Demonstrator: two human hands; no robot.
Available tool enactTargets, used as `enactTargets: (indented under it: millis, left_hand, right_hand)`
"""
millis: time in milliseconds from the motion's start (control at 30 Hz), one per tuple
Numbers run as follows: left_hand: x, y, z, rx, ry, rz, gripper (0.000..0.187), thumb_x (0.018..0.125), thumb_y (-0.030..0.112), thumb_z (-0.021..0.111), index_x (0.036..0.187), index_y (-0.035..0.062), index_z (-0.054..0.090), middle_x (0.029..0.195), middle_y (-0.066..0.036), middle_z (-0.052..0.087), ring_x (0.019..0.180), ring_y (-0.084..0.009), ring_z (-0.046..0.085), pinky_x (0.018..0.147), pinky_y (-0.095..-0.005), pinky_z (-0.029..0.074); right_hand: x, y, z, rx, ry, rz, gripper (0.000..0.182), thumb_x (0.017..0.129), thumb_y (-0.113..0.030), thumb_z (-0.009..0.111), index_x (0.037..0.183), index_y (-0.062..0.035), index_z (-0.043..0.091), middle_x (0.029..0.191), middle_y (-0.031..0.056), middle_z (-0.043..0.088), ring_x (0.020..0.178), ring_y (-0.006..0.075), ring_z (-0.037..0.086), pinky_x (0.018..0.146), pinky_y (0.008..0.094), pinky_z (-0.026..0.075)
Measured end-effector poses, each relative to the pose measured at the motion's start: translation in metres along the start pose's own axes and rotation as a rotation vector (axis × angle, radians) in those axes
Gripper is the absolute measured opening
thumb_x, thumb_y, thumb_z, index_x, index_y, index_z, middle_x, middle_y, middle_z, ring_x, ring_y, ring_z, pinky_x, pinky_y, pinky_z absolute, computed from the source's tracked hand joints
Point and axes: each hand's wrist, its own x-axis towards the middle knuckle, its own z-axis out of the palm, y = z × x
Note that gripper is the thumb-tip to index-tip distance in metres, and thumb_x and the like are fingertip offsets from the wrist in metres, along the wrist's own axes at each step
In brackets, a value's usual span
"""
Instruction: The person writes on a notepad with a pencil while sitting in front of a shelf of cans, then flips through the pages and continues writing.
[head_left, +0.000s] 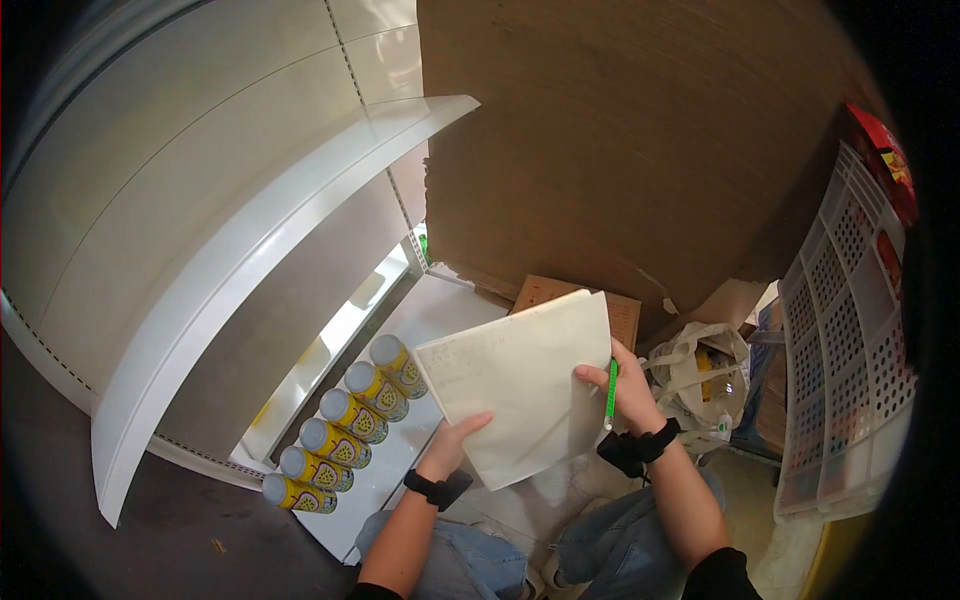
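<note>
An off-white folded sheet of card (530, 385) is held up in front of me, with a double edge showing at its upper right. My left hand (450, 447) grips its lower left edge, thumb lying on the front face. At the right edge, my right hand (627, 385) pinches the card, thumb on the front and fingers behind. A slim green stick-like tool (611, 395) is also in my right hand, pointing upright; I cannot make out its exact kind. Left of the card, several yellow cans with grey tops (352, 418) stand in a row on the low white shelf (390, 475).
A curved white shelf (250, 245) juts out above the cans. Brown cardboard (620, 140) rises at the back, with a smaller carton (625, 318) below it. To the right are a white bag (690, 365) with items inside and a perforated plastic crate (840, 330).
</note>
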Motion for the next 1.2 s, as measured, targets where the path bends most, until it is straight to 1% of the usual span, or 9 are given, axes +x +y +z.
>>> enactTargets:
  millis: [67,267,433,500,600,767,900,967,1200]
  left_hand:
    - [-0.001,0.002,0.004,-0.024,0.017,0.000,0.045,0.077,0.011,0.063,0.117,-0.0022,0.048,0.110,-0.010,0.056,0.099,-0.0182,0.054,0.085,-0.0280,0.043]
    - [-0.001,0.005,0.006,0.018,0.047,-0.023,0.045,0.078,0.013,0.063,0.117,-0.0035,0.047,0.110,-0.010,0.056,0.099,-0.0179,0.054,0.085,-0.0279,0.043]
    - [0.001,-0.003,0.004,0.079,0.056,-0.045,0.046,0.078,0.015,0.063,0.117,-0.0036,0.047,0.111,-0.011,0.055,0.100,-0.0178,0.054,0.085,-0.0276,0.043]
    - [0.000,-0.002,0.004,0.104,0.068,-0.030,0.046,0.078,0.015,0.063,0.117,-0.0036,0.047,0.111,-0.011,0.055,0.100,-0.0178,0.053,0.085,-0.0276,0.042]
    - [-0.002,0.004,0.003,0.038,0.078,-0.125,0.047,0.078,0.014,0.063,0.118,-0.0038,0.046,0.112,-0.011,0.055,0.101,-0.0181,0.053,0.085,-0.0281,0.042]
    - [-0.002,0.002,0.001,0.016,0.025,-0.026,0.048,0.077,0.014,0.063,0.119,-0.0031,0.046,0.112,-0.011,0.055,0.101,-0.0187,0.053,0.087,-0.0290,0.042]
    - [-0.002,0.002,0.001,-0.031,0.018,-0.036,0.047,0.077,0.013,0.063,0.118,-0.0026,0.047,0.111,-0.010,0.055,0.100,-0.0189,0.054,0.086,-0.0292,0.043]
    - [0.000,-0.002,-0.005,0.008,-0.017,-0.044,0.048,0.077,0.012,0.060,0.120,-0.0010,0.044,0.112,-0.013,0.055,0.100,-0.0233,0.056,0.086,-0.0344,0.046]
    - [-0.004,0.000,-0.001,-0.040,-0.051,-0.033,0.047,0.078,0.011,0.060,0.120,-0.0006,0.044,0.111,-0.012,0.055,0.100,-0.0230,0.056,0.086,-0.0340,0.046]
  right_hand:
    - [0.001,0.004,-0.001,0.015,0.002,0.000,0.047,0.077,-0.015,0.067,0.117,0.0009,0.049,0.103,0.0066,0.058,0.093,0.0141,0.053,0.083,0.0280,0.042]
    - [0.003,0.012,-0.005,0.012,-0.005,0.009,0.043,0.078,-0.009,0.062,0.118,0.0001,0.048,0.102,0.0060,0.058,0.092,0.0134,0.053,0.082,0.0276,0.042]
    - [0.001,0.017,0.001,-0.152,-0.069,-0.104,0.040,0.079,-0.006,0.059,0.117,-0.0004,0.049,0.102,0.0061,0.058,0.091,0.0124,0.053,0.081,0.0264,0.042]
    - [0.002,0.018,0.003,-0.122,-0.036,-0.110,0.041,0.078,-0.007,0.061,0.116,0.0001,0.049,0.101,0.0059,0.059,0.090,0.0121,0.053,0.081,0.0260,0.042]
    - [0.001,0.004,0.001,-0.112,-0.038,-0.024,0.043,0.077,-0.010,0.064,0.116,0.0008,0.049,0.101,0.0058,0.059,0.091,0.0125,0.053,0.081,0.0261,0.042]
    - [0.000,-0.005,0.002,0.081,0.005,0.040,0.042,0.076,-0.014,0.067,0.112,0.0014,0.051,0.101,0.0064,0.059,0.090,0.0131,0.054,0.080,0.0264,0.042]
    - [-0.001,-0.003,0.001,0.064,-0.009,0.052,0.041,0.077,-0.016,0.067,0.111,0.0012,0.051,0.100,0.0060,0.058,0.090,0.0127,0.053,0.080,0.0265,0.042]
    - [-0.001,-0.005,0.002,0.036,-0.063,0.060,0.041,0.077,-0.018,0.067,0.111,0.0012,0.051,0.100,0.0059,0.058,0.090,0.0125,0.053,0.080,0.0265,0.042]
    - [-0.001,0.000,0.007,0.067,-0.054,0.035,0.042,0.078,-0.019,0.066,0.112,0.0011,0.051,0.100,0.0068,0.058,0.090,0.0134,0.054,0.081,0.0268,0.042]
